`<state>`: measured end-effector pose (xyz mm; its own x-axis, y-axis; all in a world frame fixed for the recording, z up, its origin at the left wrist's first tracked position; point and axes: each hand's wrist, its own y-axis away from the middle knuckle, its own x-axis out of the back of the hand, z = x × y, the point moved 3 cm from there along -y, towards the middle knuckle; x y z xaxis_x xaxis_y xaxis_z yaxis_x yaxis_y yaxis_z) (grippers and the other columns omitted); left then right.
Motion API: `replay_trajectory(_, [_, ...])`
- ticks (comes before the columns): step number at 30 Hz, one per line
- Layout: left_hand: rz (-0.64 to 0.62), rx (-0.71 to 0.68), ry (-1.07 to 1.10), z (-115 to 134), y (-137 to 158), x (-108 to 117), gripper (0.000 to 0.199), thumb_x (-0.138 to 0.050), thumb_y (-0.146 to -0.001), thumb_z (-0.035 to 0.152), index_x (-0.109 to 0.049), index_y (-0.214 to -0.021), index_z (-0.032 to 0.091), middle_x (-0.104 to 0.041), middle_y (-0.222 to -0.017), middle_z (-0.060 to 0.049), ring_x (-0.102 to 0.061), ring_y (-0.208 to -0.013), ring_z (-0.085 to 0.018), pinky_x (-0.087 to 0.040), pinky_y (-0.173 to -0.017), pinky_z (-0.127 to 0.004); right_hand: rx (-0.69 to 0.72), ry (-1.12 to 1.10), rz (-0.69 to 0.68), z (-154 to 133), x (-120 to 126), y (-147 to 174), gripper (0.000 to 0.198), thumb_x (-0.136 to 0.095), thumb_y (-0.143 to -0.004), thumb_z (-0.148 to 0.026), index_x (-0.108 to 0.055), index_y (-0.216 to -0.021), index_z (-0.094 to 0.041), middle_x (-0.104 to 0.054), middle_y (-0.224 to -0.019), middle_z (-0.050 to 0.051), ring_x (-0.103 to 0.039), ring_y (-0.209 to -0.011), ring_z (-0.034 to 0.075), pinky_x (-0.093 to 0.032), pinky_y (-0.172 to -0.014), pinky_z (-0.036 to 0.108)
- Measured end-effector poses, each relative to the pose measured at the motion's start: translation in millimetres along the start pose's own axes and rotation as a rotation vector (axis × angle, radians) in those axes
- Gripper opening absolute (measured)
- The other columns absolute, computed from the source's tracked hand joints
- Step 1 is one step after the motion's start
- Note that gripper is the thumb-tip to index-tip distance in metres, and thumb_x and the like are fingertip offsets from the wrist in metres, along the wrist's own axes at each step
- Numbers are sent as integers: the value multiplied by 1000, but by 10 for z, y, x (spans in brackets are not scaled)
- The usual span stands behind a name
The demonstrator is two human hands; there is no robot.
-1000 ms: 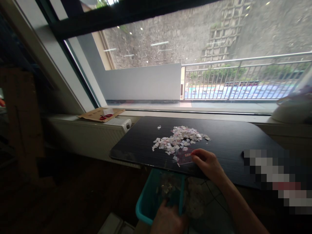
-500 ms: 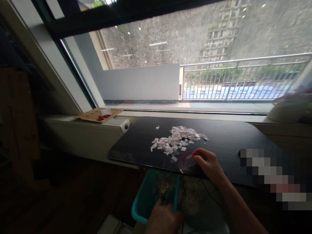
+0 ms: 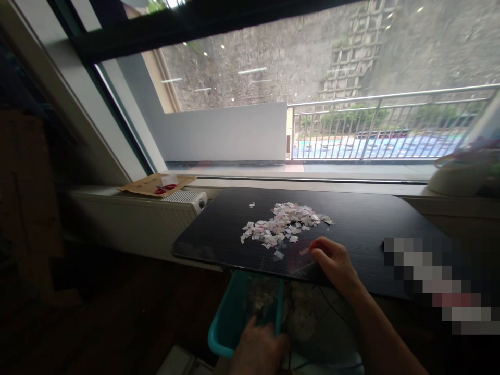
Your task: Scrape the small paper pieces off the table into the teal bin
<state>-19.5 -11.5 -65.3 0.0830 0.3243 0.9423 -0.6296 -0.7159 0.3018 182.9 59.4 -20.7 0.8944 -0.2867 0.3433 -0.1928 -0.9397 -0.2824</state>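
A: Where is the right hand (image 3: 330, 260)?

B: Above the near part of the dark table (image 3: 371, 219), right of the middle, thumb and fingertips pressed together

A: Pinching what?

B: A thin clear piece (image 3: 299, 255) with reddish marks, as far as I can make out. It spreads left from the fingertips, near the table's near edge, and it's so see-through that its outline is hard to follow

A: And the scraps?

B: A loose pile of small pale scraps (image 3: 285, 221) lies in the middle of the table, just far and left of that hand. One single scrap (image 3: 278, 255) sits apart, nearer the edge, and a few small bits (image 3: 252, 204) lie to the far left

A: What about the left hand (image 3: 258, 346)?

B: Low and near, at the right side of the teal bin (image 3: 219, 333), with a finger pointing into it. It's dim and blurred there, so I can't tell whether it grips anything. Something crumpled shows inside the bin, too dark to name

A: Anything over on the left?

B: Red-handled scissors (image 3: 166, 188) on a brown sheet (image 3: 142, 186), beside the far left corner of the table, above the white radiator (image 3: 183, 204)
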Motion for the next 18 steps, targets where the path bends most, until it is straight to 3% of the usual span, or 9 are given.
replay_trajectory(4, [81,-130,-42,54,-107,-181,10,-67,-84,28,-72,-87,20,-69,-79,-8,-66,-75,-25,-43,-89,-47,-5,3,3,26,-22,-35,23,-57,-75,-35,-70,-80,-16,-72,-73,4,-64,-68,18,-48,-62,26])
replay_trajectory(12, [339,-243,-115,-7,-162,-450,12,-65,-83,29,-70,-75,20,-61,-63,-3,-57,-61,-19,-43,-82,-41,5,16,-37,38,-42,-31,24,-61,-74,-35,-74,-82,-16,-75,-77,6,-67,-69,21,-51,-62,28])
replay_trajectory(18, [279,-209,-158,7,-220,-489,13,-68,-81,31,-71,-74,21,-63,-63,-4,-60,-59,-20,-45,-82,-43,26,12,-83,48,-74,-35,25,-64,-72,-36,-76,-83,-17,-76,-78,6,-68,-68,21,-53,-62,29])
